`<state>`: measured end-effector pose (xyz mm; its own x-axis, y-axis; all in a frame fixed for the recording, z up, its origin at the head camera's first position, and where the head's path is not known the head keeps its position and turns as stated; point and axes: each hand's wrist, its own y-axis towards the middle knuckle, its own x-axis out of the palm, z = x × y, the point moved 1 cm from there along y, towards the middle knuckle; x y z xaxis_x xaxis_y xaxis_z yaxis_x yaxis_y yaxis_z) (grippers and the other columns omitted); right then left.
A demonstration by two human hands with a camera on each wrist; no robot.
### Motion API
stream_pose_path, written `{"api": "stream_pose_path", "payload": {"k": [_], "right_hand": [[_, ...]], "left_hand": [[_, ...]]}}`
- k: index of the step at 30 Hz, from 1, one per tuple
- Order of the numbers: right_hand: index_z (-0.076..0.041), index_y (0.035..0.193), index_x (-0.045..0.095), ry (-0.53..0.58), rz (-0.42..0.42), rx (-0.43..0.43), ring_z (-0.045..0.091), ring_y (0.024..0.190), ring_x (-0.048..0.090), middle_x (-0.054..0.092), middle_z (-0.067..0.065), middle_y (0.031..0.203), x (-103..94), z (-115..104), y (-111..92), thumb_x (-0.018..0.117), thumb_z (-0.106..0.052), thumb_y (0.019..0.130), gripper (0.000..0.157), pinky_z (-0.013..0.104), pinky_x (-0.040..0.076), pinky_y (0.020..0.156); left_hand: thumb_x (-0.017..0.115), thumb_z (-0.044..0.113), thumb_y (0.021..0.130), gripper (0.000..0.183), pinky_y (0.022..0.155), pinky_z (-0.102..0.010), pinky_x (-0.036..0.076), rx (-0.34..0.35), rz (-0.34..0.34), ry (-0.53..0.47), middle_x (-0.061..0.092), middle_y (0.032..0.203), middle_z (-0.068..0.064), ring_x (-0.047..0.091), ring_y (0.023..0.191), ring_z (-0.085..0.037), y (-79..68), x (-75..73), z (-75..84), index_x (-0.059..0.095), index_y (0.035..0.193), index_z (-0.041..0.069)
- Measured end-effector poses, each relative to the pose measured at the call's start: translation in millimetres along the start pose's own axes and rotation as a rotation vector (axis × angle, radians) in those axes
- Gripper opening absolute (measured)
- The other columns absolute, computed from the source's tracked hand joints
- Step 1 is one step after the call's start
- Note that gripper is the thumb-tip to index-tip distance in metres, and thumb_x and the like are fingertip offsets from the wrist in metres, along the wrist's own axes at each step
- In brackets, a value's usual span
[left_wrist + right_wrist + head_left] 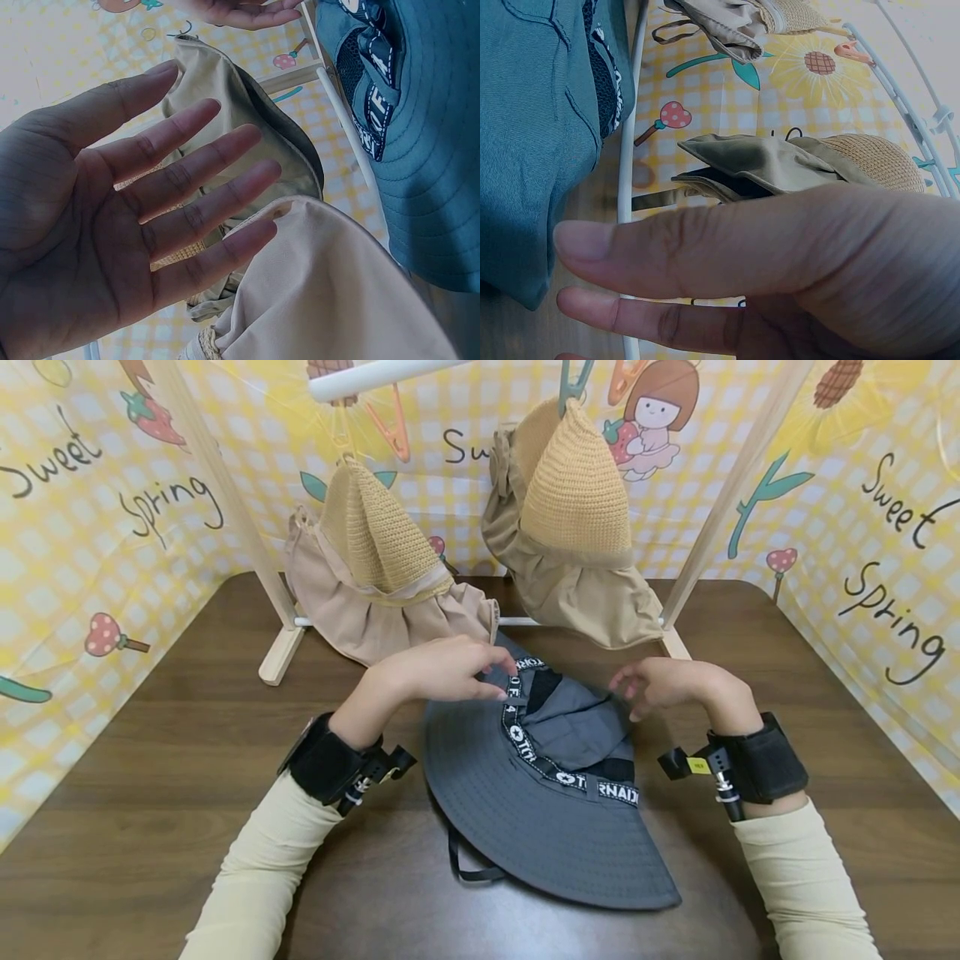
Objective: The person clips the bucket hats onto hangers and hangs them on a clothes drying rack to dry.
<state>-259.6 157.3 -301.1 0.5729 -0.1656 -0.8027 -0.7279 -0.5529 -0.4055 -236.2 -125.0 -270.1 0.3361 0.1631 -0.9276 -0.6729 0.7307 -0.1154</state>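
A dark grey bucket hat (525, 810) with a lettered black-and-white band lies folded flat on the table, its brim toward the person. My left hand (450, 670) hovers over its upper left side, fingers spread and relaxed; in the left wrist view that palm (82, 225) holds nothing. To the right of the crown, my right hand (663, 687) is held apart from the hat with loosely bent fingers and no object in them. Behind the hands, a straw hat with a pinkish-beige brim (390, 618) and another with a khaki brim (592, 593) hang from clips.
A wooden rack with a white top bar (397, 377) stands at the back, its foot (281, 656) on the brown table (150, 760). Orange clips (393, 431) and a green clip (573, 385) hang from the bar. A patterned yellow cloth (247, 468) encloses the table's back and sides.
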Motion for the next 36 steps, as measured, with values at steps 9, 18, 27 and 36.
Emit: {"api": "stream_pose_path", "payload": {"k": [9,18,27,36], "right_hand": [[0.006,0.123,0.051,-0.008,0.016,-0.003,0.032,0.099,0.055,0.058,0.025,0.111,-8.6,-4.7,0.2,0.068,-0.002,0.078,0.049,0.045,0.047,0.081],[0.006,0.123,0.051,0.008,0.040,-0.020,0.032,0.099,0.055,0.058,0.025,0.110,-15.8,-9.0,-1.2,0.068,-0.002,0.077,0.049,0.046,0.047,0.083],[0.007,0.122,0.052,0.013,0.037,-0.018,0.031,0.097,0.056,0.059,0.025,0.109,-9.5,-9.0,-3.2,0.068,-0.001,0.076,0.049,0.045,0.048,0.082],[0.005,0.119,0.055,0.024,0.041,-0.013,0.029,0.095,0.057,0.061,0.022,0.105,8.8,-5.5,-4.6,0.069,-0.001,0.074,0.047,0.045,0.049,0.083]], "left_hand": [[0.061,0.023,0.091,0.030,0.096,-0.043,0.046,-0.003,0.006,0.014,0.062,0.120,-0.008,0.055,0.111,-0.025,-1.2,-9.4,1.0,0.058,0.118,0.010],[0.061,0.021,0.091,0.030,0.095,-0.043,0.047,0.007,0.017,0.018,0.063,0.120,-0.009,0.055,0.111,-0.027,-3.2,-17.1,2.9,0.058,0.118,0.008],[0.061,0.020,0.091,0.028,0.094,-0.042,0.048,0.026,0.017,0.011,0.064,0.117,-0.010,0.057,0.109,-0.027,-5.0,-12.5,3.7,0.058,0.116,0.008],[0.061,0.019,0.090,0.028,0.092,-0.041,0.049,0.029,0.008,-0.004,0.065,0.116,-0.009,0.057,0.108,-0.025,-9.9,1.1,5.8,0.059,0.116,0.008]]}}
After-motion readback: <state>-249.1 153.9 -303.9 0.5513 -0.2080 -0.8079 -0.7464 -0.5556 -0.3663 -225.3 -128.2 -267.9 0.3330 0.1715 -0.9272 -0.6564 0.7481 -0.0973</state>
